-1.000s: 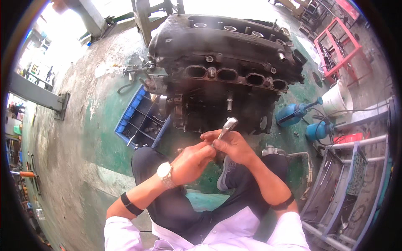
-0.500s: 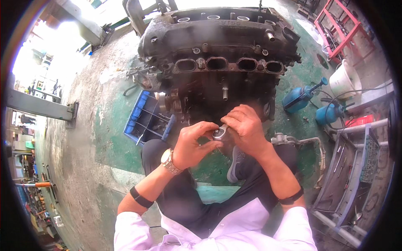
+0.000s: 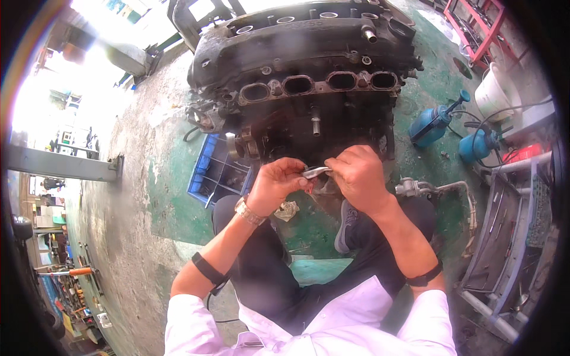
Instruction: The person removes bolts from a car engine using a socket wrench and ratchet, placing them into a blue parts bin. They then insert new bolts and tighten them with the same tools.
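Observation:
A dirty black engine block (image 3: pixel 309 71) with a row of oval ports stands on the green floor in front of me. Both my hands meet just below it, over my knees. My left hand (image 3: pixel 276 183) and my right hand (image 3: pixel 359 175) each pinch one end of a small shiny metal tool (image 3: pixel 316 172), which lies level between them. A metal watch sits on my left wrist and dark bands circle both forearms. A short silver stud (image 3: pixel 316 126) sticks out of the block just above my hands.
A blue plastic crate (image 3: pixel 217 175) lies on the floor left of the engine. Two blue spray bottles (image 3: pixel 436 121) and a white bucket (image 3: pixel 496 92) stand at right. A grey metal tool tray (image 3: pixel 510 237) is by my right side, with a red rack (image 3: pixel 475 26) farther back.
My hands rose closer to the engine and the metal tool turned from upright in the right hand to level between both hands. The view tilted down toward the block.

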The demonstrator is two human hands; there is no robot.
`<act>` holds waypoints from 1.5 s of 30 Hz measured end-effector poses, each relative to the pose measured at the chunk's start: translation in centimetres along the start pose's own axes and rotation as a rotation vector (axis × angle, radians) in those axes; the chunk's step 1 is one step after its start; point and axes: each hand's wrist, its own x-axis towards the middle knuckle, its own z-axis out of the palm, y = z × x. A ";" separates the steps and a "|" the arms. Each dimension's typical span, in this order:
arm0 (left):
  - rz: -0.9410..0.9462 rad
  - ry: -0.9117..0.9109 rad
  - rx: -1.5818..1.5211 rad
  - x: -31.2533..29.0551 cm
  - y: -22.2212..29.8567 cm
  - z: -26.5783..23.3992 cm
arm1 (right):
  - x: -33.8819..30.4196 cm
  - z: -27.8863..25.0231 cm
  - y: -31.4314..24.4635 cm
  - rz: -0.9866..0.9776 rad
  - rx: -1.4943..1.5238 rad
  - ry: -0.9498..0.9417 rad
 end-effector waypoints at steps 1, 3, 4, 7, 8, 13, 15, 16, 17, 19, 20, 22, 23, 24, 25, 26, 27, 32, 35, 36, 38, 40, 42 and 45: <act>-0.008 -0.040 -0.060 0.5 0.1 -0.3 | 0.0 0.1 0.1 0.026 -0.006 -0.025; -0.076 -0.025 -0.002 1.6 0.1 -0.8 | -0.1 0.5 0.4 0.071 -0.014 -0.052; -0.094 -0.040 -0.027 2.2 0.1 -1.1 | 0.0 0.8 0.5 0.087 -0.017 -0.054; -0.103 0.020 -0.039 4.2 -0.6 -1.3 | 0.5 1.5 1.1 0.137 -0.050 -0.059; -0.135 0.053 -0.086 4.7 -0.9 -1.2 | 0.6 1.6 1.2 0.168 -0.058 -0.071; -0.085 0.004 -0.078 6.2 -0.9 -1.4 | 0.9 1.4 1.6 0.199 -0.088 -0.031; -0.070 -0.008 -0.109 6.9 -0.9 -1.3 | 1.0 1.4 1.8 0.198 -0.097 -0.017; -0.079 0.005 -0.098 7.1 -1.1 -1.1 | 1.1 1.4 1.9 0.191 -0.102 -0.011; -0.078 0.012 -0.117 7.3 -1.2 -0.9 | 1.1 1.5 2.1 0.184 -0.106 -0.003; -0.064 0.041 -0.112 7.7 -1.5 -0.7 | 1.1 1.6 2.3 0.195 -0.113 -0.009; -0.053 0.062 -0.089 7.9 -1.7 -0.6 | 1.0 1.6 2.5 0.202 -0.118 -0.014; -0.054 0.092 -0.090 8.0 -2.1 -0.2 | 0.9 1.5 2.8 0.200 -0.121 -0.015; -0.064 0.104 -0.112 8.0 -2.2 -0.1 | 0.9 1.6 2.9 0.199 -0.115 -0.015; -0.070 0.115 -0.133 8.1 -2.2 -0.1 | 0.9 1.6 2.9 0.195 -0.105 -0.017; -0.076 0.120 -0.116 8.1 -2.1 -0.1 | 0.9 1.6 3.0 0.192 -0.091 -0.017; -0.082 0.123 -0.097 8.2 -2.1 -0.2 | 1.0 1.7 3.1 0.189 -0.078 -0.016; -0.090 0.125 -0.079 8.2 -2.1 -0.2 | 1.1 1.7 3.2 0.188 -0.078 -0.012; -0.027 0.090 -0.166 8.5 -2.3 -0.5 | 1.5 1.9 3.2 0.188 -0.096 -0.001; 0.004 0.091 -0.129 8.7 -2.5 -0.6 | 1.8 1.8 3.2 0.192 -0.108 -0.011; 0.013 0.093 -0.107 8.8 -2.6 -0.5 | 1.9 1.8 3.1 0.186 -0.118 -0.013; 0.048 0.101 -0.058 8.9 -2.7 -0.3 | 2.1 1.7 3.1 0.188 -0.129 -0.022; 0.058 0.113 -0.028 9.0 -2.6 -0.1 | 2.4 1.6 3.0 0.180 -0.142 -0.015; 0.038 0.136 -0.019 9.0 -2.5 0.0 | 2.6 1.6 3.0 0.171 -0.153 -0.013; 0.027 0.150 -0.025 8.9 -2.5 0.2 | 2.9 1.5 3.2 0.161 -0.158 -0.010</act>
